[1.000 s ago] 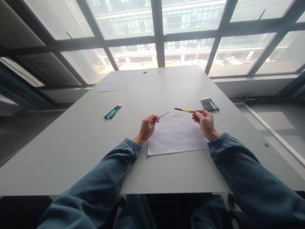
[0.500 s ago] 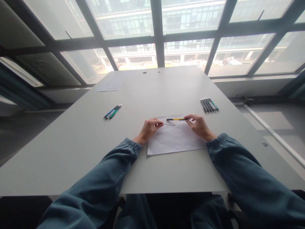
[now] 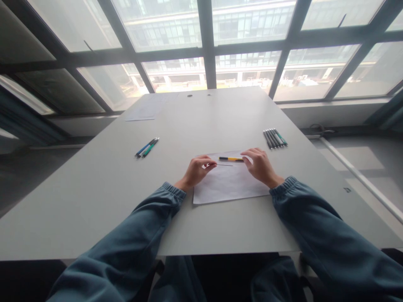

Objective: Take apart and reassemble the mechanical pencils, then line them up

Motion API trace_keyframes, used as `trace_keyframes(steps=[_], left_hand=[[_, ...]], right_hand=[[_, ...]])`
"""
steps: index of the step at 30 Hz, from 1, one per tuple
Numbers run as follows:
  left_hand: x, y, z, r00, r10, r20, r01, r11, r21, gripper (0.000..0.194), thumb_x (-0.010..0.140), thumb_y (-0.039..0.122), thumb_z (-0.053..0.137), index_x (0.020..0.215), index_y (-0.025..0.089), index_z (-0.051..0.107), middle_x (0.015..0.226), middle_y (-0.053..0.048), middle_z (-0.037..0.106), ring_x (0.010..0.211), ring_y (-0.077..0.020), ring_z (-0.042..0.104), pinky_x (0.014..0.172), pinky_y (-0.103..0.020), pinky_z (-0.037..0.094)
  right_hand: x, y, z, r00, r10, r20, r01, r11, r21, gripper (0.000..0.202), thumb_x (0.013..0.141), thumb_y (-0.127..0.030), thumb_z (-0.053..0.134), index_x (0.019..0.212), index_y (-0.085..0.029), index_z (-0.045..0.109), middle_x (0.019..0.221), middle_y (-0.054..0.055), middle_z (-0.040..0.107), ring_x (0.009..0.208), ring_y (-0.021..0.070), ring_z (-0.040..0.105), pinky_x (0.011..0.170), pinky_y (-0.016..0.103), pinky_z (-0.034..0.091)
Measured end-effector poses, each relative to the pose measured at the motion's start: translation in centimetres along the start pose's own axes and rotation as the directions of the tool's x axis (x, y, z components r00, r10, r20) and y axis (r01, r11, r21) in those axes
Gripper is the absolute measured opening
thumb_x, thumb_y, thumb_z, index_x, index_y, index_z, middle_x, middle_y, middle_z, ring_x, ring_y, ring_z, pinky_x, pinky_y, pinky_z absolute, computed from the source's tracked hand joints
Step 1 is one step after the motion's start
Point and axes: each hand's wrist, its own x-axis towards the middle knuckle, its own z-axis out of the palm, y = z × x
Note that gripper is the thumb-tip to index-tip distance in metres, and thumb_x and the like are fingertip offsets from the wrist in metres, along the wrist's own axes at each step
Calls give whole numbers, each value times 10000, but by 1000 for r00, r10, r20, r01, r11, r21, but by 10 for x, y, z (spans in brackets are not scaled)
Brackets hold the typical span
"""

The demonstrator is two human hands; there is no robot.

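Note:
Over a sheet of white paper [image 3: 229, 186], my left hand [image 3: 197, 170] pinches a thin dark rod that looks like a pen refill [image 3: 225, 165], its free end pointing right. A yellow and black pen [image 3: 231, 159] lies near the top of the sheet. My right hand [image 3: 260, 167] is at the pen's right end, with thumb and forefinger apart and curved around it. That end is hidden by the fingers, and whether they touch it I cannot tell.
Blue and green pens [image 3: 147, 147] lie to the left on the white table [image 3: 94, 205]. A row of several black pens and a green one [image 3: 275, 138] lies to the right. More paper [image 3: 141, 111] is at the far left, near the windows.
My right hand has loosened its pinch on the yellow and black pen and shifted slightly left along it. My left hand still holds the refill in nearly the same place.

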Motion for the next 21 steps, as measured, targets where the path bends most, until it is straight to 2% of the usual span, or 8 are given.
trace_keyframes(steps=[3, 6, 9, 16, 21], left_hand=[[-1, -1, 1, 1000, 12, 7, -13, 1000, 13, 225, 906, 412, 696, 856, 217, 796, 821, -61, 723, 696, -148, 616, 658, -269, 527], [-1, 1, 2, 999, 34, 27, -34, 999, 17, 180, 905, 371, 703, 867, 218, 790, 825, -54, 717, 707, -145, 609, 669, -266, 525], [-1, 5, 1, 998, 51, 32, -52, 999, 16, 144, 896, 344, 715, 867, 217, 777, 816, -45, 708, 705, -143, 605, 687, -270, 528], [0, 5, 1, 998, 54, 34, -55, 997, 54, 185, 911, 372, 696, 857, 213, 773, 809, -51, 701, 722, -154, 611, 689, -272, 519], [-2, -4, 1, 994, 10, 112, -25, 991, 128, 260, 940, 434, 653, 925, 221, 802, 844, -56, 716, 733, -162, 617, 716, -282, 511]], right_hand=[[-2, -13, 0, 996, -83, 29, 81, 995, 65, 183, 983, -245, 566, 1013, -221, 745, 1021, 91, 754, 975, 265, 623, 910, 416, 404], [-3, -24, 1, 970, -214, 115, 209, 977, 55, 170, 977, -310, 609, 1057, -237, 741, 1037, 84, 755, 988, 264, 615, 954, 431, 369], [-4, -30, 3, 946, -274, 173, 270, 962, 44, 154, 972, -284, 618, 1051, -234, 740, 1053, 86, 759, 973, 256, 617, 990, 449, 339], [-4, -27, 6, 971, -211, 110, 212, 977, 8, 171, 975, -192, 575, 914, -215, 734, 922, 64, 762, 883, 226, 620, 1012, 438, 312], [-4, -25, 5, 977, -149, 151, 155, 988, -26, 187, 960, -153, 579, 848, -208, 718, 890, 47, 756, 869, 215, 615, 1016, 423, 286]])
